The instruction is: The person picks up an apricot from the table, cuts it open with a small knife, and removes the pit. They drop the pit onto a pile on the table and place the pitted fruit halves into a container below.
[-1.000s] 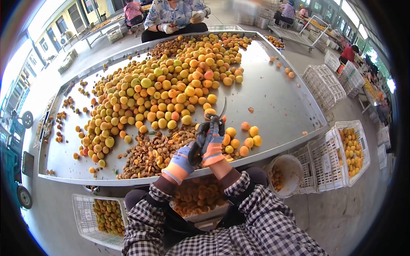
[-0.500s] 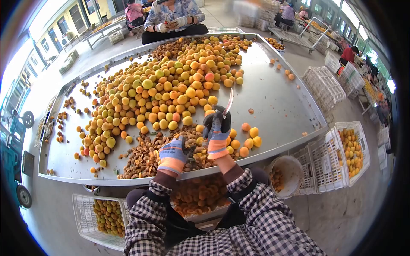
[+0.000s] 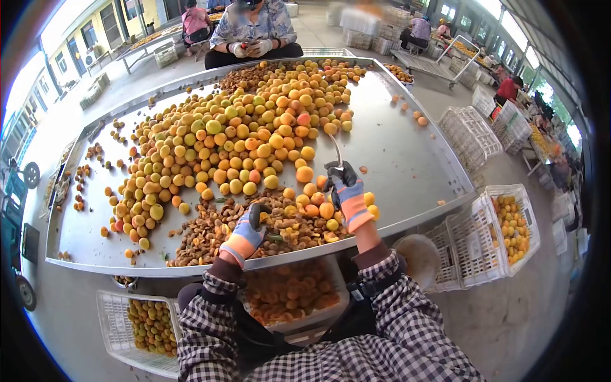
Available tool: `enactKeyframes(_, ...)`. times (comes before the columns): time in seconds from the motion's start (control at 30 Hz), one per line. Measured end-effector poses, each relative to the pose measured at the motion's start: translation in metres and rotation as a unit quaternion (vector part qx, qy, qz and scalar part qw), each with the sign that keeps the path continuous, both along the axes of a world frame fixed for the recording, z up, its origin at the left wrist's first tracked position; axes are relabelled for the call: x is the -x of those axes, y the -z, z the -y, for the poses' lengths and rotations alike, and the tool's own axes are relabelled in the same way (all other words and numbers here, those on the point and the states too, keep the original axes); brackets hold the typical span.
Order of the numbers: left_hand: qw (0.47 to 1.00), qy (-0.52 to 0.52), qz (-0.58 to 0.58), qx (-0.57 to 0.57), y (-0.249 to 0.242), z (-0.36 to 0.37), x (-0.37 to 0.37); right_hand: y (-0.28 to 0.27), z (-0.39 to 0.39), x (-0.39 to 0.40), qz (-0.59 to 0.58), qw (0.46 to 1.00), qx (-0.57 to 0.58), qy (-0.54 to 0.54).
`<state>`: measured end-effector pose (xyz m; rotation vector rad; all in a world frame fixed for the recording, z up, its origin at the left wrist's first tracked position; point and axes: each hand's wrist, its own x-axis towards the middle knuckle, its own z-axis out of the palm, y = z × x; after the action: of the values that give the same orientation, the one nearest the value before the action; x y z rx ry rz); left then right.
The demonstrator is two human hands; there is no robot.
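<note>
My right hand [image 3: 348, 196], in a grey, blue and orange glove with dark fingertips, is closed round the handle of a curved knife [image 3: 337, 151], its blade pointing up and away. Whole apricots [image 3: 326, 210] lie just left of and below it. Over the heap of brown pits [image 3: 203, 235] is my left hand [image 3: 247, 230], gloved alike, thumb and fingers apart with nothing seen between them. A large pile of orange and yellow apricots [image 3: 216, 143] covers the middle of the metal table [image 3: 394, 159].
Below the table edge stands a crate of halved apricots [image 3: 340, 290]. White crates of fruit stand at lower left [image 3: 114, 318] and right [image 3: 480, 254], beside a bucket [image 3: 420, 254]. Across the table sits a person [image 3: 270, 25] in gloves; other people work farther back.
My right hand and the knife have moved right, away from my left hand. My left hand has shifted slightly left and its thumb and fingers are spread. The whole view has shifted somewhat.
</note>
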<state>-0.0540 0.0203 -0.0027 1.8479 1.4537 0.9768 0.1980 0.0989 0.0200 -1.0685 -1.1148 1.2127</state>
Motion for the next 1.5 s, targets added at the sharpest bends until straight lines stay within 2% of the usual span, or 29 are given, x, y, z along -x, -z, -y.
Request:
enactKeyframes(0.03, 0.998, -0.042, -0.040, -0.036, 0.030, -0.007, 0.005, 0.007, -0.006, -0.005, 0.028, 1.000, 0.001, 0.008)
enactKeyframes(0.17, 0.991, -0.121, 0.034, 0.039, 0.025, -0.002, -0.002, 0.031, -0.020, -0.026, 0.097, 0.995, -0.021, -0.001)
enactKeyframes(0.2, 0.991, -0.121, 0.034, 0.039, 0.015, 0.000, -0.004, 0.044, -0.025, -0.029, 0.218, 0.975, -0.047, 0.000)
enactKeyframes(0.23, 0.988, -0.137, -0.050, 0.057, 0.001, 0.003, -0.006, 0.058, -0.028, -0.034, 0.336, 0.939, -0.072, 0.000)
enactKeyframes(0.27, 0.977, -0.152, -0.133, 0.074, -0.009, 0.006, -0.009, 0.046, -0.017, -0.030, 0.336, 0.939, -0.071, 0.000)
enactKeyframes(0.33, 0.968, -0.158, -0.180, 0.075, -0.014, 0.006, -0.015, 0.005, 0.013, -0.018, 0.551, 0.833, -0.043, -0.021)
enactKeyframes(0.37, 0.957, -0.165, -0.226, 0.075, -0.015, 0.006, -0.016, 0.008, 0.011, -0.018, 0.582, 0.811, -0.007, -0.067)
enactKeyframes(0.4, 0.957, -0.165, -0.226, 0.075, -0.018, 0.008, -0.016, 0.010, 0.013, -0.018, 0.581, 0.811, -0.007, -0.067)
enactKeyframes(0.47, 0.964, -0.107, -0.238, 0.050, -0.021, 0.012, -0.015, 0.009, 0.020, -0.017, 0.640, 0.756, -0.046, -0.129)
enactKeyframes(0.5, 0.964, -0.107, -0.238, 0.049, -0.008, 0.010, -0.011, 0.016, 0.019, -0.016, 0.637, 0.756, -0.043, -0.144)
enactKeyframes(0.57, 0.993, -0.005, 0.023, 0.119, 0.025, 0.003, 0.002, 0.030, 0.022, -0.014, 0.631, 0.762, -0.072, -0.129)
enactKeyframes(0.6, 0.993, -0.005, 0.022, 0.117, 0.009, 0.009, -0.001, 0.038, 0.023, -0.014, 0.625, 0.766, -0.099, -0.114)
enactKeyframes(0.67, 0.961, 0.101, 0.105, 0.236, -0.027, 0.024, -0.010, 0.049, 0.018, -0.014, 0.612, 0.774, -0.116, -0.113)
enactKeyframes(0.7, 0.952, 0.133, 0.143, 0.236, -0.029, 0.030, -0.014, 0.049, 0.017, -0.014, 0.595, 0.788, -0.113, -0.108)
enactKeyframes(0.77, 0.956, 0.240, 0.097, 0.141, -0.026, 0.034, -0.016, 0.066, 0.013, -0.017, 0.528, 0.832, -0.152, -0.081)
enactKeyframes(0.8, 0.950, 0.286, 0.092, 0.089, -0.018, 0.035, -0.015, 0.062, 0.013, -0.016, 0.528, 0.831, -0.155, -0.082)
enactKeyframes(0.87, 0.947, 0.303, 0.080, 0.065, -0.008, 0.041, -0.013, 0.051, 0.013, -0.014, 0.407, 0.884, -0.218, -0.068)
enactKeyframes(0.9, 0.943, 0.323, 0.067, 0.043, -0.008, 0.042, -0.011, 0.034, 0.021, -0.013, 0.384, 0.886, -0.253, -0.061)
enactKeyframes(0.93, 0.945, 0.318, 0.068, 0.041, -0.011, 0.044, -0.012, 0.024, 0.025, -0.009, 0.384, 0.885, -0.256, -0.066)
enactKeyframes(1.0, 0.966, 0.210, 0.126, 0.076, -0.024, 0.051, -0.021, 0.010, 0.036, 0.000, 0.316, 0.904, -0.270, -0.099)
enactKeyframes(1.07, 0.956, 0.090, 0.258, 0.103, -0.019, 0.048, -0.023, -0.004, 0.052, 0.013, 0.309, 0.907, -0.264, -0.108)
enactKeyframes(1.13, 0.926, 0.062, 0.347, 0.137, -0.009, 0.037, -0.022, -0.009, 0.062, 0.027, 0.255, 0.915, -0.280, -0.141)
enactKeyframes(1.17, 0.913, 0.073, 0.357, 0.185, -0.019, 0.034, -0.019, -0.007, 0.067, 0.033, 0.240, 0.920, -0.271, -0.154)
enactKeyframes(1.2, 0.914, 0.067, 0.356, 0.184, -0.017, 0.035, -0.015, -0.007, 0.071, 0.039, 0.236, 0.920, -0.271, -0.159)
enactKeyframes(1.27, 0.887, 0.095, 0.386, 0.235, -0.009, 0.028, -0.011, -0.009, 0.076, 0.051, 0.234, 0.895, -0.341, -0.164)
enactKeyframes(1.33, 0.901, 0.092, 0.366, 0.216, -0.003, 0.023, -0.012, -0.012, 0.077, 0.053, 0.219, 0.905, -0.333, -0.152)
enactKeyframes(1.4, 0.899, 0.053, 0.429, 0.076, 0.000, 0.023, -0.015, 0.003, 0.074, 0.047, 0.210, 0.938, -0.256, -0.103)
enactKeyframes(1.43, 0.867, 0.046, 0.487, 0.095, -0.001, 0.024, -0.013, 0.007, 0.072, 0.044, 0.264, 0.907, -0.316, -0.088)
enactKeyframes(1.5, 0.881, 0.043, 0.466, 0.075, -0.008, 0.023, -0.011, 0.002, 0.081, 0.046, 0.256, 0.911, -0.293, -0.133)
